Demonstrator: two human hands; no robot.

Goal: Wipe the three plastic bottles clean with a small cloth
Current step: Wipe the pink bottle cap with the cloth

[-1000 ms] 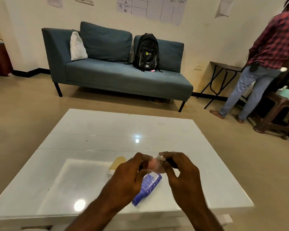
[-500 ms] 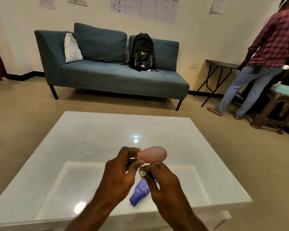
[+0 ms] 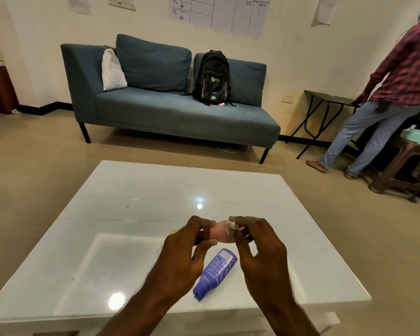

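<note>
Left hand (image 3: 182, 253) closed on the pink bottle (image 3: 217, 234), thumb under, fingers over the near end; bottle lifted clear of the table (image 3: 136, 190). Right hand (image 3: 257, 246) pinches a small whitish cloth (image 3: 229, 226) against the bottle's far end, fingertips curled shut on it. Cloth mostly hidden by the fingers; how much of it contacts the plastic, cannot tell.

Purple bottle (image 3: 215, 272) lies on its side on the table just below the hands, cap toward the near edge. A sliver of yellow (image 3: 174, 231) shows behind the left hand; likely the third bottle, mostly hidden.

Risks, as judgement:
- Smooth rounded bottle held at one end only; a firm rub could twist it out of the left grip and drop it onto the glossy top.
- The small cloth could slip from the pinch.
- The purple bottle sits near the table edge; a nudge from a wrist might roll it off.
</note>
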